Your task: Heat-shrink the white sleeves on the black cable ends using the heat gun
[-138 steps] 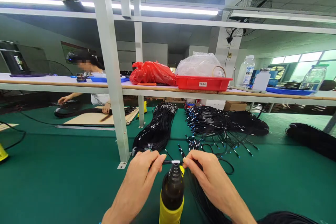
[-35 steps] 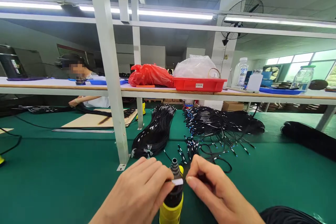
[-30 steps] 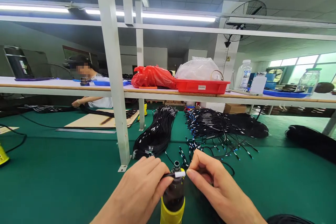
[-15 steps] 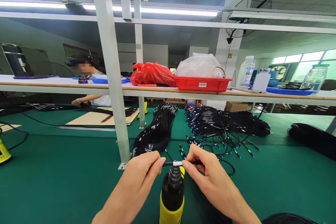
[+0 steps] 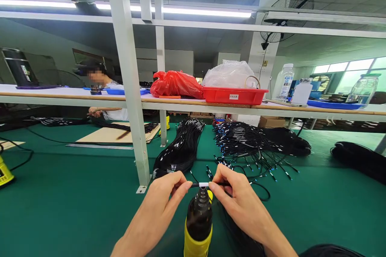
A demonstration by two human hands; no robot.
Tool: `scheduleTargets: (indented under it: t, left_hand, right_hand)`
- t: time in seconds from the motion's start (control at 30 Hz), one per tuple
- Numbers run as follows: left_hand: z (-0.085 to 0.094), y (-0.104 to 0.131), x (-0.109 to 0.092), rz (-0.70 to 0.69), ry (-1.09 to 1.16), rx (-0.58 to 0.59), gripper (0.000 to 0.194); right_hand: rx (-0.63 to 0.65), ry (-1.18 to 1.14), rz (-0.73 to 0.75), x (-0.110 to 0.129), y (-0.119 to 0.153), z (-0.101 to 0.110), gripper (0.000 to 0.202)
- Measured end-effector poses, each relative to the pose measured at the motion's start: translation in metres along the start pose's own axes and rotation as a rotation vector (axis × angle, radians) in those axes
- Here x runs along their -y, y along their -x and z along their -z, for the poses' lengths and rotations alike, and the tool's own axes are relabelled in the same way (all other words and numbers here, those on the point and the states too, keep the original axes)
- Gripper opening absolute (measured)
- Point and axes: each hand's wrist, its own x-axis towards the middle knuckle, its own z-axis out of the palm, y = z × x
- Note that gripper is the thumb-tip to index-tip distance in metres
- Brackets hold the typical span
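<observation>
A black cable with a white sleeve (image 5: 204,184) is stretched level between my two hands. My left hand (image 5: 164,202) pinches the cable just left of the sleeve. On the other side, my right hand (image 5: 238,196) pinches it at the sleeve's right end. Directly beneath the sleeve stands an upright yellow and black heat gun (image 5: 199,225), its coiled metal nozzle pointing up. The sleeve is at the nozzle's tip; whether they touch I cannot tell.
Black cable bundles (image 5: 181,148) lie behind my hands, with more cables (image 5: 241,140) at the right. A white post (image 5: 129,80) rises left of centre. The shelf holds a red tray (image 5: 235,95). Across the table sits a person (image 5: 116,114).
Both hands and the cable have risen slightly, and my left hand has shifted a little right. The person across the table has moved their hands.
</observation>
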Motion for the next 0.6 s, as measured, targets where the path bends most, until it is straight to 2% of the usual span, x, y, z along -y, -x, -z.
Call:
scheduleTargets:
  t: [0.6]
  left_hand:
    - [0.0022, 0.0000, -0.0039, -0.002, 0.037, -0.011, 0.028]
  right_hand:
    - [0.006, -0.010, -0.025, -0.0023, -0.0014, 0.0038, 0.018]
